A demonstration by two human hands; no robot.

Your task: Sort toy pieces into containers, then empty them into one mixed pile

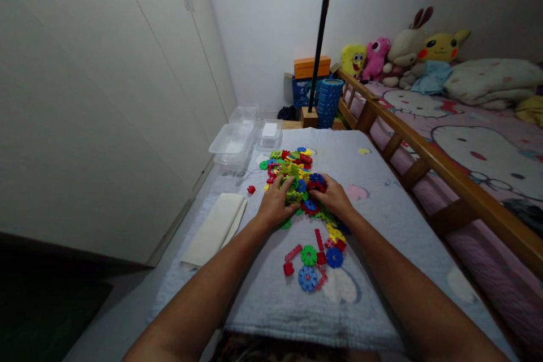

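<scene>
A heap of colourful plastic interlocking toy pieces point(289, 168) lies in the middle of the cloth-covered table, with flower-shaped discs and small blocks in red, blue, green and yellow. My left hand point(276, 203) curls round green and yellow pieces on the heap's left side. From the right, my right hand point(333, 197) grips red and blue pieces, its thumb and fingers partly hidden among them. Closer to me lie loose pieces, among them a green disc point(309, 255), a light blue disc point(307, 279) and a dark blue disc point(334, 257). One red block point(251, 189) sits apart on the left.
Clear plastic containers point(231, 144) stand at the table's back left, beside a smaller lidded box point(270, 130). Folded cream sheets point(214, 229) lie left of my left arm. A wooden bed rail point(407, 141) runs along the right; a white cabinet point(106, 96) borders the left.
</scene>
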